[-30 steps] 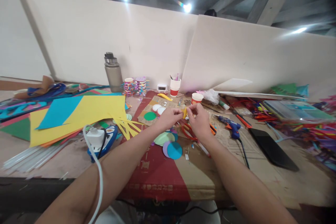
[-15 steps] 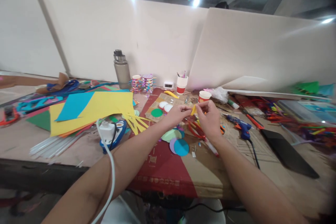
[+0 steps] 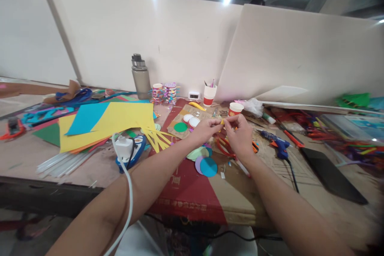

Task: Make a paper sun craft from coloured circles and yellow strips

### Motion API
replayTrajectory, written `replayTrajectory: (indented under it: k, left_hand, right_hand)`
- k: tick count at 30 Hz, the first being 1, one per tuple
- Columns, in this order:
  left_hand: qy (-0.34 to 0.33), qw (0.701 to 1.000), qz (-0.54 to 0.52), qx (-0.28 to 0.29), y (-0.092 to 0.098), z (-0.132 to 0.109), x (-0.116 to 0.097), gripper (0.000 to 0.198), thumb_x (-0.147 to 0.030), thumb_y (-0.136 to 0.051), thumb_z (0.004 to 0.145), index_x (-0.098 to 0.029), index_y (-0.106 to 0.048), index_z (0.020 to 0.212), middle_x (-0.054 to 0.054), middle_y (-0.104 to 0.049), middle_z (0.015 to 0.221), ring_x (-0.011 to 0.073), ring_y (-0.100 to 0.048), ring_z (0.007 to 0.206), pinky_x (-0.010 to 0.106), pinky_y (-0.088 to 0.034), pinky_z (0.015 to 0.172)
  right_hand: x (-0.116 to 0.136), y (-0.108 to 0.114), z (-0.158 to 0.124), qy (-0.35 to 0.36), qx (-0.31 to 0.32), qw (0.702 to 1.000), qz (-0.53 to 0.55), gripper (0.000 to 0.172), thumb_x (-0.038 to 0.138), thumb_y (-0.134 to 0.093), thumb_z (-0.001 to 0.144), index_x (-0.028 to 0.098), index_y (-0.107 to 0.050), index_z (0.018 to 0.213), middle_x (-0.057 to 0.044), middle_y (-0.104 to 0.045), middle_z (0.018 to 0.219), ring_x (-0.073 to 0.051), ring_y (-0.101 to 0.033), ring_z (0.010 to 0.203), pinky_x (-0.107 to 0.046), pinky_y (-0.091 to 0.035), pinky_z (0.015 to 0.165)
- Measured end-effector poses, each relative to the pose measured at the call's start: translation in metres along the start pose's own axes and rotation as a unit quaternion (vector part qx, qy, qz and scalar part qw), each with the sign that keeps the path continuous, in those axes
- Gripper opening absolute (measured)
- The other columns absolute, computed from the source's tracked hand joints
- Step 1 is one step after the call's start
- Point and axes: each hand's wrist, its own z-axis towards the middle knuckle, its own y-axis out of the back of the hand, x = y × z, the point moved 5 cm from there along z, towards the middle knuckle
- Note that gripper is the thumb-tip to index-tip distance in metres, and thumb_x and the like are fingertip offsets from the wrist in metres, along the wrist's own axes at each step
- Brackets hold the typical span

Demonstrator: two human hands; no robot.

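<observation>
Both hands met above the middle of the table [image 3: 300,208], and between them sat a small yellow paper strip [image 3: 221,121] — held in the air, just in front of the red-and-white paper cup [image 3: 234,109]. The left hand [image 3: 205,129] pinched 1 end of it between thumb and fingertips; the right hand [image 3: 240,134] pinched the other end from the opposite side, its fingers curled in close. The piece was so small that most of it was hidden by the fingertips, and whether it was folded or curled could not be told. That smallness looked like the main risk: with 2 pinches so close together, a slight pull in opposite directions could tear the paper or crease it where no crease was wanted. A slackened pinch would likely let it drop into the clutter directly below — the red-handled scissors [image 3: 223,148] and the stack of paper circles [image 3: 207,166] — where a yellow scrap would be hard to find among the offcuts. The blue hot glue gun [image 3: 277,144] lay just right of the right forearm with its cord trailing toward the table's near edge, so a wide sweep of that arm could snag it. A white cable [image 3: 127,192] crossed the left forearm and ran up to the white plug [image 3: 123,147], and it might tug if that arm reached far.
</observation>
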Motion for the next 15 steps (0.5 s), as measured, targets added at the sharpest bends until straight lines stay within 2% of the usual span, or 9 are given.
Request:
replayTrajectory:
  k: [9, 15]
  left_hand:
    - [-0.003, 0.998, 0.055, -0.030, -0.0003, -0.0066, -0.0106, 0.032, -0.045, -0.065, 0.077, -0.013, -0.064, 0.075, 0.001, -0.065, 0.066, 0.0100, -0.056, 0.060, 0.023, -0.043, 0.062]
    - [0.012, 0.998, 0.042, -0.053, 0.0047, -0.0050, -0.0081, 0.023, -0.037, -0.066, 0.074, -0.014, -0.063, 0.070, 0.002, -0.066, 0.064, 0.0105, -0.057, 0.057, 0.023, -0.042, 0.058]
  right_hand:
    - [-0.0008, -0.0006, 0.0015, -0.008, 0.002, 1.000, 0.001, 0.010, 0.029, -0.058, 0.081, 0.020, -0.056, 0.078, 0.000, -0.061, 0.071, -0.016, -0.056, 0.065, -0.031, -0.045, 0.066]
    - [-0.0030, 0.0002, 0.0050, -0.031, 0.016, 0.997, 0.062, 0.015, 0.034, -0.057, 0.083, 0.020, -0.054, 0.085, -0.002, -0.064, 0.077, -0.016, -0.059, 0.069, -0.031, -0.047, 0.068]
